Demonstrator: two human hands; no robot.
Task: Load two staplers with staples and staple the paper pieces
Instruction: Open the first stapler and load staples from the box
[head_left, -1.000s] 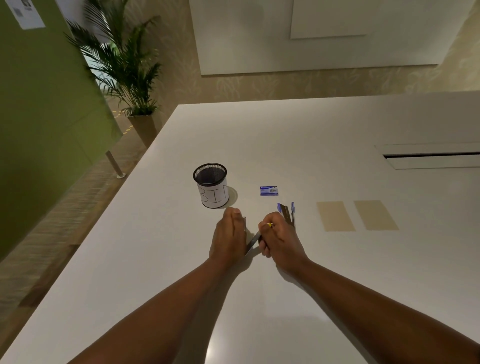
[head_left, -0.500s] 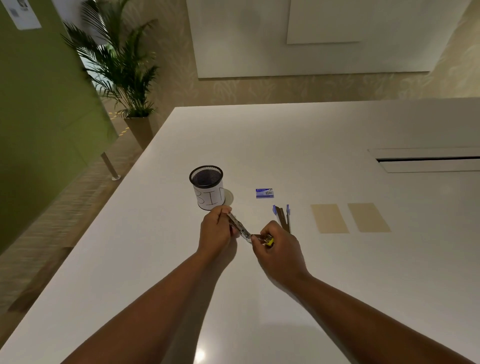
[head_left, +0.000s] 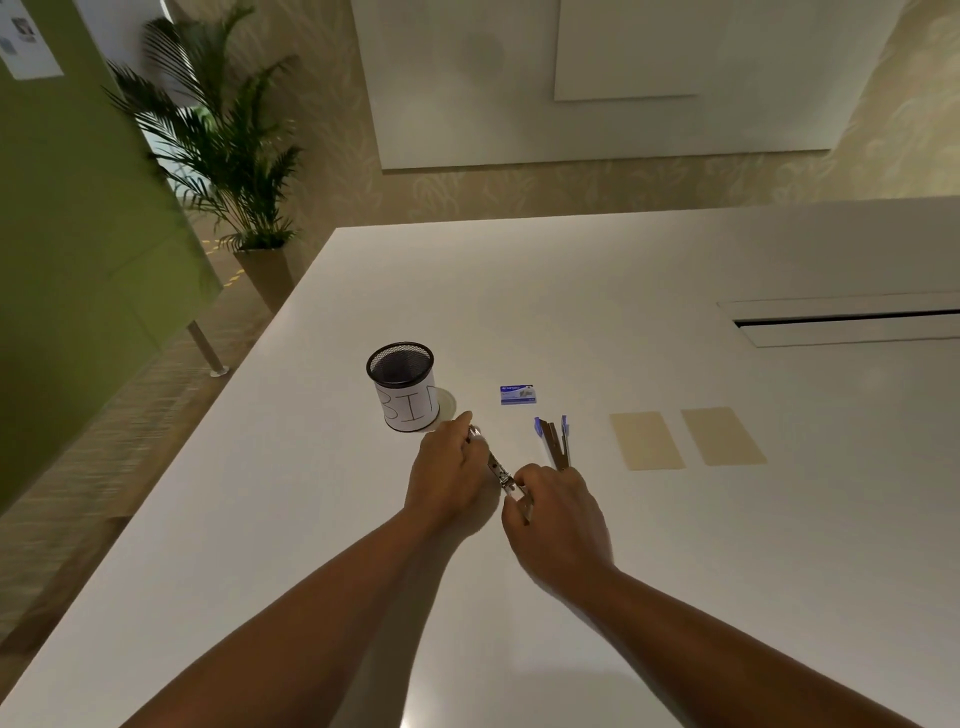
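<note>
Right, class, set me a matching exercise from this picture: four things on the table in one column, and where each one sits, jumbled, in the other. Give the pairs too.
Things:
1. bin
2. staple box
3. open stapler
4. paper pieces

Places:
A. held between the two hands
B. far right of the row, side by side
C. far left of the row, upright
D. lying flat just right of the bin

Pairs: 1-C, 2-D, 3-A, 4-B

The left hand grips one end of the stapler, the right hand the other.
</note>
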